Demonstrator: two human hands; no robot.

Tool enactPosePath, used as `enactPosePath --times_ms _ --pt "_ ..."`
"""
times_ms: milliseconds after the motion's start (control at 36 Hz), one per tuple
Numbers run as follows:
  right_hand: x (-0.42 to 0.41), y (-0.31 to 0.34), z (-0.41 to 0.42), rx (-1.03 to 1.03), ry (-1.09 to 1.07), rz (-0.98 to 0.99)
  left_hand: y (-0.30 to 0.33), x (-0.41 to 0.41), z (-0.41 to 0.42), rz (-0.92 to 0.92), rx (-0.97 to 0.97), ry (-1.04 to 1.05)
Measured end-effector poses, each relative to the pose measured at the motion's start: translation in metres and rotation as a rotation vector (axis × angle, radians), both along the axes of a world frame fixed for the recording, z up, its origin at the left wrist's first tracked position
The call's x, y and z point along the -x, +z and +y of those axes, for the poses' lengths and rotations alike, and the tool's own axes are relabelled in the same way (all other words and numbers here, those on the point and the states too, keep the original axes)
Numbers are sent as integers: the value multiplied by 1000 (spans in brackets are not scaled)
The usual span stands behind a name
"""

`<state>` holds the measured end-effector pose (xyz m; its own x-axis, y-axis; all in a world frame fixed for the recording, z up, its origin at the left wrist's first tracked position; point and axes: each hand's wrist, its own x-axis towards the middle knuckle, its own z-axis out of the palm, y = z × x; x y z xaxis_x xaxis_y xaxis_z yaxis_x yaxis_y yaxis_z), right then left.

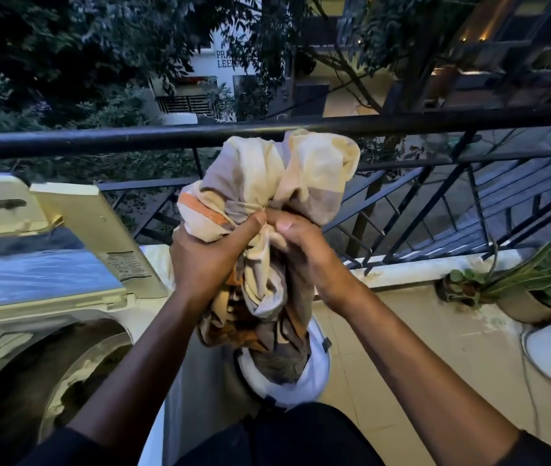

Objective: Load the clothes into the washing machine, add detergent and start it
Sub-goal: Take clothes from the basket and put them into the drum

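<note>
Balcony at dusk, tiled floor (435,348), black metal railing (166,136) across the frame with trees and buildings beyond. Top-load washing machine (32,317) sat at lower left, lid (99,230) propped open and tilted back, drum (66,375) exposed and dark; could not tell what was inside. Both hands were raised at frame centre, in front of the railing, gripping one bunched bundle of clothes (267,203), cream fabric with an orange stripe, darker patterned cloth hanging below. Left hand (203,260) was wrapped around the bundle's left side, fingers (250,223) clamped into the fabric. Right hand (304,250) was pinched on the same cloth just beside it, fingers closed on a fold. Bundle was held to the right of the machine's opening, not over the drum, its lower end trailing down into a white laundry basket (307,375) on the floor next to the machine. Potted plants (519,290) stood along the right edge, well apart from the basket. Dark sleeves showed at the bottom of frame.
</note>
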<state>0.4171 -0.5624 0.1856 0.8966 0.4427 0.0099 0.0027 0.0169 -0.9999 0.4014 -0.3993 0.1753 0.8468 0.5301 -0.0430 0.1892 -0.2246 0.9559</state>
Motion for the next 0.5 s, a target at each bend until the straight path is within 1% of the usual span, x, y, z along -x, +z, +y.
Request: enactPosePath --times_ms 28,56,111,167,194,250,306,333,361,389,444,500 --pt "-1 3 -5 -67 15 71 -1 -1 -1 0 -28 32" --pt "-4 7 -11 -67 18 94 -4 -4 -1 0 -40 61" --pt "-9 9 -25 -24 23 59 -6 -8 0 -1 -20 108" --pt "-17 4 -36 -24 -34 50 -6 -12 2 -10 29 145" --pt "-21 1 -39 -64 -97 76 -6 -14 4 -18 52 158" --pt "-29 -11 -42 -151 -355 142 -8 -15 7 -40 124 158" --pt "-37 -31 -46 -94 -651 172 -10 -15 9 -73 229 166" --pt "-42 -45 -49 -27 -733 182 -11 -16 9 -94 300 174" --pt "-45 -60 -50 32 -762 210 -11 -16 9 -132 370 175" --pt "-49 -76 -51 77 -743 262 -9 -15 8 -174 437 176" --pt "-57 -108 -50 127 -608 491 -9 -16 6 -231 538 173" --pt "-68 -139 -50 8 -456 743 -9 -16 5 -239 617 146"
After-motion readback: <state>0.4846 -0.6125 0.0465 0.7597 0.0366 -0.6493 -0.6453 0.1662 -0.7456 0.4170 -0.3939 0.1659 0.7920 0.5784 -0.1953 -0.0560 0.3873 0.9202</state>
